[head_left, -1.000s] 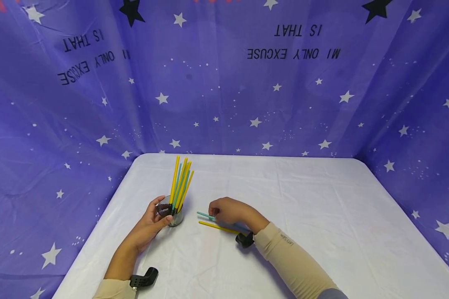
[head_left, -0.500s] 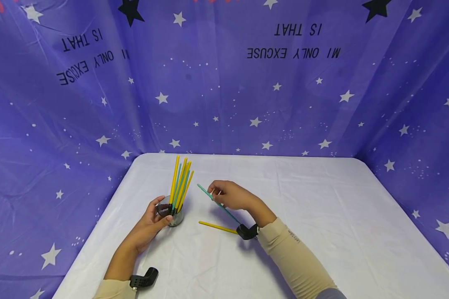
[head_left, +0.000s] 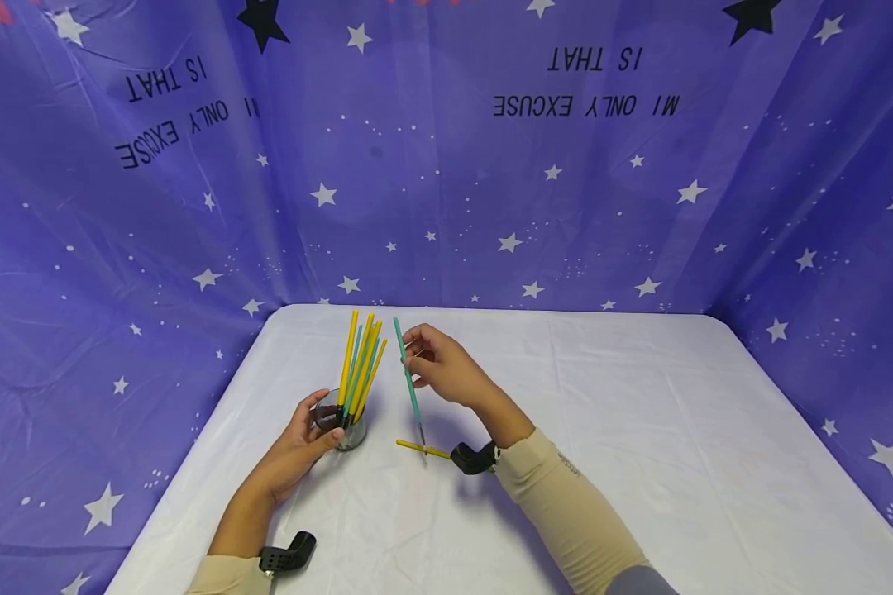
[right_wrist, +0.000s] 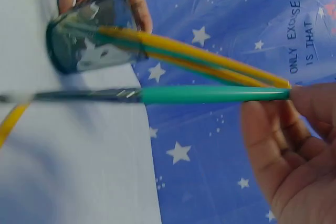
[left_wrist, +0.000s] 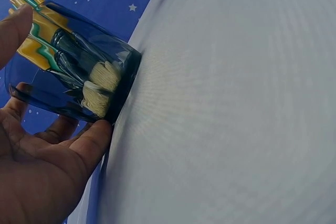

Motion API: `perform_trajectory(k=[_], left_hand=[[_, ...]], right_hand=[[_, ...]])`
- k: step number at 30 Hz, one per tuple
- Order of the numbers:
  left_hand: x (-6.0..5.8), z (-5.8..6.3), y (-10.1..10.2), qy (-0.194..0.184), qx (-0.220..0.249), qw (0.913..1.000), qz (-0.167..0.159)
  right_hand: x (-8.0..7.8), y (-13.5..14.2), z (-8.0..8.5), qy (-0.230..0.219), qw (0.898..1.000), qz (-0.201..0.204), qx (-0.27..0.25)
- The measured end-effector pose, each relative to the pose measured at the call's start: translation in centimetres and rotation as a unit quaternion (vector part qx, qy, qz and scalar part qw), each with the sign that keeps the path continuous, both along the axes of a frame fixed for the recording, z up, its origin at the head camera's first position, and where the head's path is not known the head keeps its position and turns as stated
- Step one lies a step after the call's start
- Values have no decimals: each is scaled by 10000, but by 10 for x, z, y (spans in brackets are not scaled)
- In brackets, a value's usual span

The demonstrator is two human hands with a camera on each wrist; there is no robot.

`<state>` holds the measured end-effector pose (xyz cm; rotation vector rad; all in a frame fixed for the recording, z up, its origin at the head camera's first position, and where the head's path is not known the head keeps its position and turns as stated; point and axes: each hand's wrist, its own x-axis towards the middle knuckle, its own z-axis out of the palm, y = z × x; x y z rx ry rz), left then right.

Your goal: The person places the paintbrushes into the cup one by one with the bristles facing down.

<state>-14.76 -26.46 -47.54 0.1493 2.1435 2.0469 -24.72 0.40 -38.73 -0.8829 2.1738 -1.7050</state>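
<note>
My left hand (head_left: 290, 461) grips a clear glass (head_left: 353, 438) standing at the left of the table, thumb on the near side and fingers round the far side. Several yellow and green paintbrushes (head_left: 363, 364) lean in it, handles up; the left wrist view shows their pale bristles (left_wrist: 103, 77) at the bottom. To the right of the glass, my right hand (head_left: 452, 368) pinches a green paintbrush (head_left: 411, 384) by its handle, between thumb and fingers. That brush hangs nearly upright with its bristle end down. Below it a yellow paintbrush (head_left: 437, 452) lies on the table, partly hidden by the right wrist camera.
A white cloth covers the table (head_left: 640, 463). Behind and at both sides hangs a purple curtain (head_left: 446, 165) with stars and upside-down lettering. Black cameras are strapped to both wrists, the left wrist camera (head_left: 288, 554) close over the cloth.
My right hand has lifted the green paintbrush off the table and swung it from lying flat to nearly upright, moving up and nearer the glass. The left hand and glass stay put.
</note>
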Motion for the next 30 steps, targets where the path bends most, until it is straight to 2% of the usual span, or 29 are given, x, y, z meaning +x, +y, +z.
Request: perform_trajectory(k=[3, 7, 15, 20, 26, 30], left_hand=[[0, 0, 0, 41, 2, 10000, 1], [-1, -1, 1, 49, 29, 10000, 24], [-2, 0, 2, -18, -11, 10000, 33], [-2, -1, 1, -46, -8, 10000, 73], [-1, 0, 1, -26, -9, 9999, 103], [-1, -1, 1, 39, 27, 10000, 66]], right_hand=[[1, -8, 5, 54, 9984, -194, -525], [7, -16, 13, 193, 9909, -489, -1238], [13, -33, 11, 239, 9665, -1021, -2342], [18, -44, 1, 244, 9659, -1166, -2297], [23, -56, -19, 77, 9728, -1109, -2031], [26, -58, -28, -51, 9820, -1060, -1560]])
